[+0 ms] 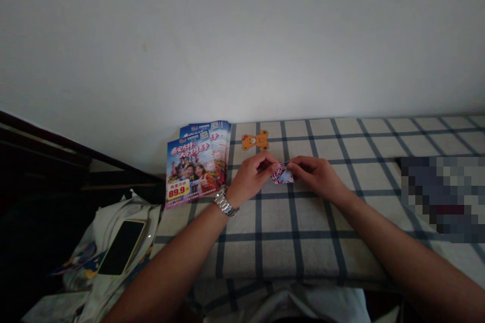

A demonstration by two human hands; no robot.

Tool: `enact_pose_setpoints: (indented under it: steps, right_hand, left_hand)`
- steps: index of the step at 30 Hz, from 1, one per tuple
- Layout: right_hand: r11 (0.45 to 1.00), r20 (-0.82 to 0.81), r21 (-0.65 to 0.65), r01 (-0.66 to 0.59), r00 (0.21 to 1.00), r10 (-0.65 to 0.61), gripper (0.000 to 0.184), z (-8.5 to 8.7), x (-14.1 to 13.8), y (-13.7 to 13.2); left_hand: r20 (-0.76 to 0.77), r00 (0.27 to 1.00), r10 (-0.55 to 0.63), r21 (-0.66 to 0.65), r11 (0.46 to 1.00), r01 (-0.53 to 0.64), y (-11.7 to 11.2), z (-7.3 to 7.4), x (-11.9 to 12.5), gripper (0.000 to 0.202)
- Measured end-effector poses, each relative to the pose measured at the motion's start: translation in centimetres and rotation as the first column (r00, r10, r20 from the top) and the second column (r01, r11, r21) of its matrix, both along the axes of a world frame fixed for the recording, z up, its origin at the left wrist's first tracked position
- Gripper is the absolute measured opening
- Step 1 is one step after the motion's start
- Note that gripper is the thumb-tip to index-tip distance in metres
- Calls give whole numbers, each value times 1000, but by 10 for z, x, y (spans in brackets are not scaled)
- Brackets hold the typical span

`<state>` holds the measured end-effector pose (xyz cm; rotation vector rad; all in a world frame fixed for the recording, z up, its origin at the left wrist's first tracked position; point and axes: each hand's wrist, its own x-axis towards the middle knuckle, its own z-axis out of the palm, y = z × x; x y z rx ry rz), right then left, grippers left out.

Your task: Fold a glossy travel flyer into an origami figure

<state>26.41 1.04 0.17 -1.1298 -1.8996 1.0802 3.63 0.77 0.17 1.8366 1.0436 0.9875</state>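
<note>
A small folded piece of printed paper [283,175], pink, white and blue, is held above the checked tablecloth [275,247]. My left hand [254,174] pinches its left side between thumb and fingertips, and a silver watch [226,202] sits on that wrist. On the other side, my right hand [312,171] pinches the paper's upper right edge. Both hands are closed, with the far fingers partly hidden. Just beyond the left hand lies a flat orange bear cutout [255,141]. To the left is a stack of printed flyers [189,174], one overlapping the others.
A pale wall [265,40] rises behind the table. At lower left, a phone [122,247] with a dark screen rests on crumpled white cloth [96,229]. A blurred dark rectangular item [447,197] lies at the right of the table.
</note>
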Motion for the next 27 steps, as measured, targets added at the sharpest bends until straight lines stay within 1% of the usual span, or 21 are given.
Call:
enact_pose_setpoints:
  steps: [6,8,12,17,22,27]
  right_hand:
    - [991,-97,-134,-10,995,-3,33,-7,0,1]
    - [989,-106,-145,-13,994,-2,33,-8,0,1]
    - [993,-81,-121,-8,997,-2,33,-7,-1,0]
    - [970,-160,-232,-67,987,29,36,-7,-1,-1]
    - [981,-146,-188,-55,989,27,36,-7,-2,-1]
    - [985,-203,-173,-31,979,-5,35,-4,-2,-1]
  left_hand:
    - [50,998,46,-14,999,-45,1,-2,1,20]
    - [61,997,41,-24,999,-40,1,-2,1,20]
    - [49,998,36,-47,998,-34,0,-1,2,21]
    - [13,1000,20,-10,1000,-20,-2,2,3,20]
    - [-38,998,42,22,999,-41,-2,4,3,23]
    - [25,999,31,-14,999,-30,-1,1,0,24]
